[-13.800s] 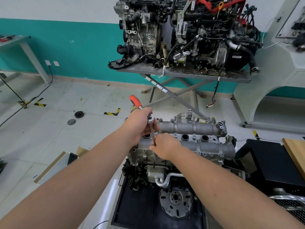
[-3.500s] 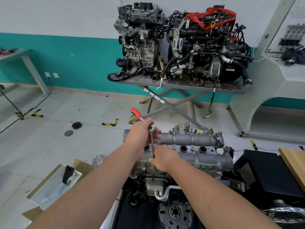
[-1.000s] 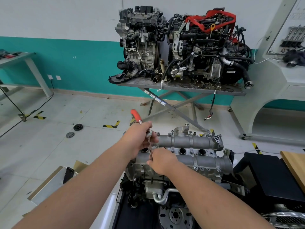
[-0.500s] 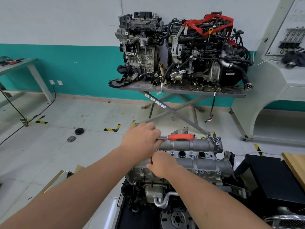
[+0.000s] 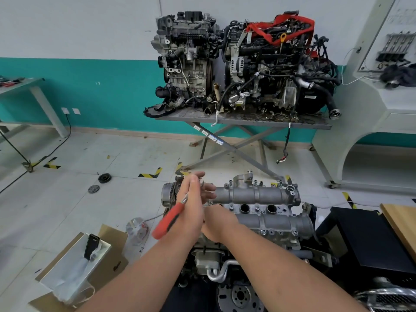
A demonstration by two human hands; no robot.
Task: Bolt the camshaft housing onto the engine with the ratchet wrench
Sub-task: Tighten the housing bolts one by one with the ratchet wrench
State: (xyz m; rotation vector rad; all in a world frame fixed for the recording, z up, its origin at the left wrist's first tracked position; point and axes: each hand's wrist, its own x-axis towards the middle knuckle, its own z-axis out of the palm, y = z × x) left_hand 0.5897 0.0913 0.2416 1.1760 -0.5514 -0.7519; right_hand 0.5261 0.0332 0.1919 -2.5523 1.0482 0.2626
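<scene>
Your left hand (image 5: 191, 203) is up at the left end of the camshaft housing (image 5: 258, 203), fingers stretched out pretty much straight and pressed against the ratchet wrench (image 5: 171, 218) rather than wrapped round it. The wrench's red handle sticks out down and to the left of your palm, and the metal head end is tucked under your fingers, so you can't see the socket itself.

Your right hand (image 5: 216, 224) sits just beside and below the left one, on the near left part of the housing. From this angle its fingers are hidden, so I honestly can't tell whether it's pinching something or just resting there.

The housing itself is sitting on top of the engine (image 5: 225, 266) right in front of you, with bolts (image 5: 263, 231) showing along its near edge.

Off to your left on the floor there's an open cardboard box (image 5: 74, 269) with a phone (image 5: 91, 245) standing in it. Two more engines sit on the grey folding table (image 5: 247, 120) by the teal wall.
</scene>
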